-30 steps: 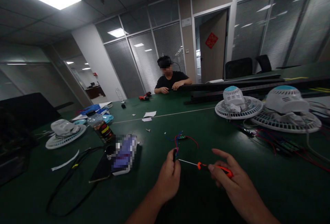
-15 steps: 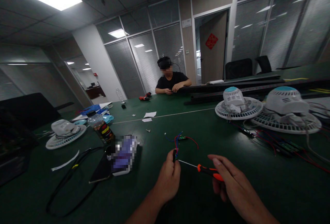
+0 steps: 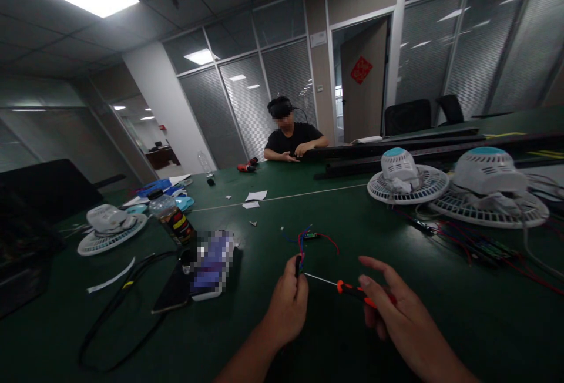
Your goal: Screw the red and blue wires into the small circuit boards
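In my left hand [image 3: 288,301], closed, is a small dark part [image 3: 299,265] with red and blue wires coming off its top. My right hand [image 3: 399,315] has its thumb and other fingers around the handle of an orange-and-black screwdriver [image 3: 352,292], the index finger raised off it. The screwdriver's thin shaft points left, and its tip meets the dark part near my left fingers. Just beyond my left hand, a small green circuit board [image 3: 311,235] lies on the table with red and blue wires.
White fan parts [image 3: 408,186] stand at the right beside wired boards [image 3: 489,248]. To the left are a bottle [image 3: 173,218], a phone [image 3: 214,265] and a black cable [image 3: 94,327]. Across the green table [image 3: 273,195] sits another person [image 3: 293,139], near long black bars [image 3: 379,157].
My right index finger has lifted and the grip on the screwdriver handle has shifted. My left hand stays put. The person opposite has opened a hand slightly.
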Tool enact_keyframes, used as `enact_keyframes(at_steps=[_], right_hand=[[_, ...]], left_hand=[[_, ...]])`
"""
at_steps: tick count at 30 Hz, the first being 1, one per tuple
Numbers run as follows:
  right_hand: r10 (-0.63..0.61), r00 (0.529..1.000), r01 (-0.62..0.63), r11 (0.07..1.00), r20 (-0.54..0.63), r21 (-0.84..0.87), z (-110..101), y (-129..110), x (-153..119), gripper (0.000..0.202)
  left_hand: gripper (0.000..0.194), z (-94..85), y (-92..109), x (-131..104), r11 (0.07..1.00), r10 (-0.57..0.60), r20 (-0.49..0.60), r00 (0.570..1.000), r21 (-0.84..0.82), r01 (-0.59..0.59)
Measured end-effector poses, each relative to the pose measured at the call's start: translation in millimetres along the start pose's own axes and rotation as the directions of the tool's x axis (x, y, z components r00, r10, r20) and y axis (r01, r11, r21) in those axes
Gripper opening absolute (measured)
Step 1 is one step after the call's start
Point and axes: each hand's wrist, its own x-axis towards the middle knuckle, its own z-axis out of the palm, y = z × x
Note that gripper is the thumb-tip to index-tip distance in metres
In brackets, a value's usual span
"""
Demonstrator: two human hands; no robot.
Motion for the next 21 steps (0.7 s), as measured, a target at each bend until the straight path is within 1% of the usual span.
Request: enact_keyframes(at_steps=[3, 6, 9, 11, 16, 21], right_hand=[[-0.053, 0.998, 0.054, 0.998, -0.025, 0.032, 0.4, -0.7, -0.4, 0.058], [-0.091, 0.995, 0.093, 0.994, -0.043, 0.048, -0.4, -3.1, -2.1, 0.055], [-0.011, 0.999, 0.014, 0.997, -0.037, 0.074, -1.2, -5.6, -4.4, 0.054], [0.029, 1.000, -0.028, 0.996, -0.006, 0.084, -1.1, -5.9, -5.0, 0.056], [0.041, 0.999, -0.042, 0.997, 0.027, 0.060, -0.1, -1.4, -2.5, 0.058], [0.029, 0.999, -0.031, 0.999, 0.041, 0.041, -0.4, 0.3, -0.9, 0.056]], left_hand=[[0.036, 0.0, -0.8, 0.3, 1.000, -0.011, -0.002, 1.000, 0.009, 0.011], [0.035, 0.5, -1.7, 0.2, 1.000, -0.011, 0.003, 1.000, 0.010, 0.011], [0.035, 0.8, -1.1, -0.5, 1.000, -0.011, -0.001, 1.000, 0.018, 0.011], [0.035, 0.5, 0.1, -0.9, 1.000, -0.015, -0.005, 1.000, 0.019, 0.015], [0.035, -0.8, 2.9, -1.0, 0.999, -0.039, 0.009, 0.999, 0.024, 0.039], [0.035, -0.6, 3.4, -0.7, 1.000, -0.017, 0.006, 1.000, -0.018, 0.017]])
